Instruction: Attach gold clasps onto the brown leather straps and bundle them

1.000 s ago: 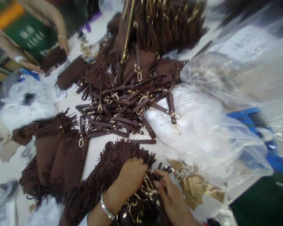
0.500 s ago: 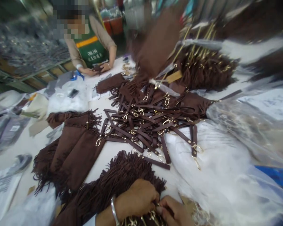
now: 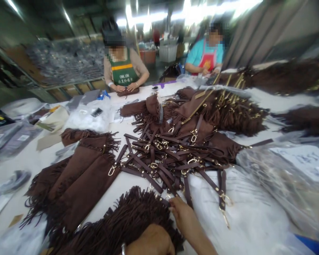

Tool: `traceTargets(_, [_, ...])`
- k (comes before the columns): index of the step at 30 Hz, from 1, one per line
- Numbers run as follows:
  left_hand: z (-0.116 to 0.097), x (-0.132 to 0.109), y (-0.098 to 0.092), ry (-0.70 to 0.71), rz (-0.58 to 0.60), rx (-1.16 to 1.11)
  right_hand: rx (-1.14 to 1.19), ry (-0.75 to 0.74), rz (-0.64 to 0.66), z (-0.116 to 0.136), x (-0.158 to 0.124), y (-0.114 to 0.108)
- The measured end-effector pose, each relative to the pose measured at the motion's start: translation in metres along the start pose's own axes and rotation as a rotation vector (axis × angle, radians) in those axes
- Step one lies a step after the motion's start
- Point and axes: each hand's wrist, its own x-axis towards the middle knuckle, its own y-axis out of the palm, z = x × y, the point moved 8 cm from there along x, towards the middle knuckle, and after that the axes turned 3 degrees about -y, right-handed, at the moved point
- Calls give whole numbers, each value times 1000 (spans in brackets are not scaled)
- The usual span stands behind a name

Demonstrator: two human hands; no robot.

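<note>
My left hand is curled at the bottom edge, resting against a dark brown fringed bag; its fingertips are hidden, and so is whatever they grip. A silver bangle circles that wrist. Just ahead and to the right, my right hand reaches to the near edge of a heap of brown straps with gold clasps. Its thumb and fingers close on the end of one strap, partly covered by the hand. More brown fringed bags lie overlapping to the left.
Clear plastic bags cover the right side, beneath a written paper sheet. Fringed bags with gold chains are stacked beyond the straps. Two co-workers, one in a green apron, the other in a red apron, work across the table.
My right hand has left my left hand and moved forward to the strap heap. The view has tilted up, showing a second co-worker. The green-aproned person's hands now lie flat on a brown piece.
</note>
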Motion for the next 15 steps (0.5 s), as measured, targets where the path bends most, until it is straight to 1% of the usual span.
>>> traceTargets(1, [1, 0, 0, -3, 2, -3, -69, 0, -35, 4, 7, 4])
traceTargets(3, [-1, -6, -3, -12, -5, -12, -109, 20, -64, 9, 15, 12])
traceTargets(6, [-13, -19, -14, 16, -33, -25, -106, 42, -91, 8, 15, 10])
traceTargets(11, [-45, -37, -48, 177, -144, 14, -2, 70, -51, -13, -6, -10])
traceTargets(13, [-54, -41, -56, 221, -153, 34, 26, 83, -46, -18, -18, -19])
traceTargets(15, [-59, -43, -60, 247, -173, 46, 48, 102, -45, -18, -30, -27])
